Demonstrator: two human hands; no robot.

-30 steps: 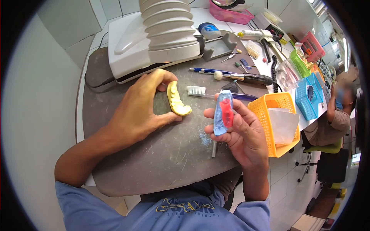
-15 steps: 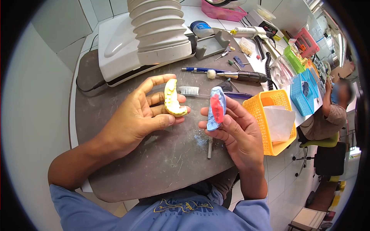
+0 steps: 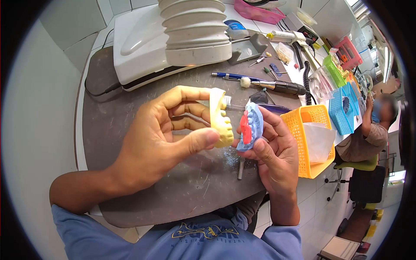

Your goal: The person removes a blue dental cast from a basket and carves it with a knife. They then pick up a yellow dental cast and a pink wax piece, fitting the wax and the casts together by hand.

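My left hand [image 3: 160, 134] grips a pale yellow dental cast [image 3: 221, 121] between thumb and fingers, its row of teeth facing right. Close beside it, my right hand [image 3: 275, 151] pinches a blue dental cast [image 3: 256, 123] with a red patch [image 3: 245, 128] along its left side. The two casts are held up above the grey bench top, teeth toward each other, with a small gap between them. A clear-handled brush [image 3: 228, 101] lies behind the yellow cast, mostly hidden by it.
A ribbed suction hose [image 3: 195, 34] hangs over a white machine [image 3: 138, 47] at the back. A rotary handpiece [image 3: 284, 86] and a blue pen [image 3: 234, 77] lie beyond my hands. A yellow basket [image 3: 297, 130] stands right. Farther right sits another person [image 3: 368, 134].
My left hand has moved right, bringing the yellow cast near the blue one. Both casts have turned, so their teeth now face each other.
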